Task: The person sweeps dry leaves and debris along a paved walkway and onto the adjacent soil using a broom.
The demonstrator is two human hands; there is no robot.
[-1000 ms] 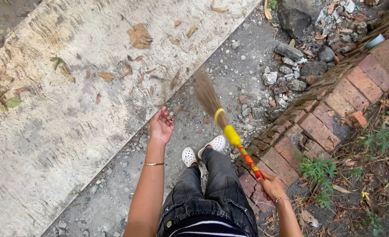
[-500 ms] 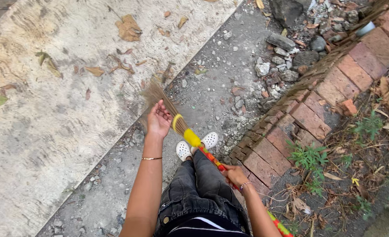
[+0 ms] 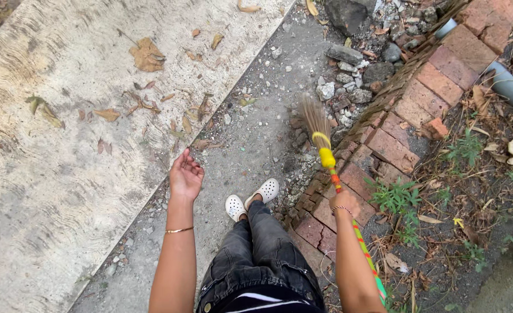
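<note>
We grip broom (image 3: 326, 152) w/ right hand (image 3: 345, 203), fist closed mid-handle; bristles down on gravel strip (image 3: 250, 150) beside brick edging (image 3: 395, 139). Left hand (image 3: 185, 174) free, fingers loosely curled, holding nothing. Best approach, we reckon: short light strokes, bristle tips low, wrist flicks away from shoes (image 3: 250, 198), pull leaves (image 3: 146, 55) off slab (image 3: 65, 150) w/o dragging stones (image 3: 349, 81). Bristles: dry straw, fanned, soft. Handle: thin, striped red/green, yellow collar. Slab: rough, ridged concrete. Bricks: chipped, uneven. Leaves: brown, curled, brittle.
</note>
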